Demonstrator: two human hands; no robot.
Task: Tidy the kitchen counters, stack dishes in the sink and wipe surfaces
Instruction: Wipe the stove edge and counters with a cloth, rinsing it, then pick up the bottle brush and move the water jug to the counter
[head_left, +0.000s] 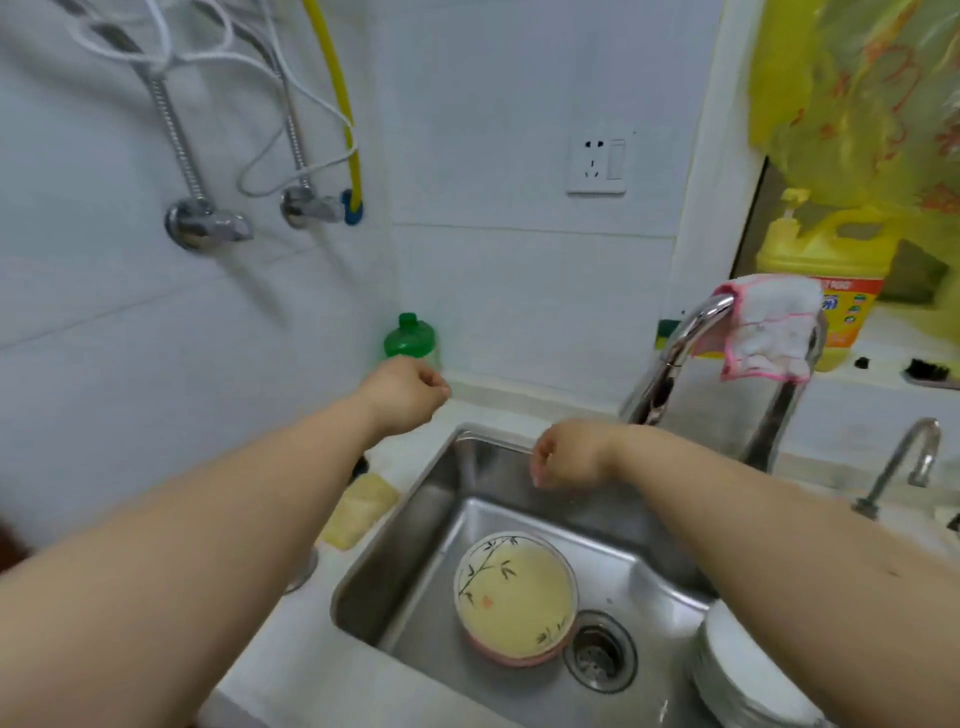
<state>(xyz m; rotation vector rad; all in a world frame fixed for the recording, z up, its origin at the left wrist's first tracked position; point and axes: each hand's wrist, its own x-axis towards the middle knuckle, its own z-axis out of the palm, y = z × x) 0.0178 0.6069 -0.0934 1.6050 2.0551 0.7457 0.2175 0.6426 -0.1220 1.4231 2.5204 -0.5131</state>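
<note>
Where the faucet arches, draped cloth.

I see white tiled walls meeting in a corner, evenly lit and a little bluish. On the left wall two chrome valves take braided hoses, with a yellow hose and white cords looping above. A white socket plate sits on the back wall, beside a recessed ledge.
</note>
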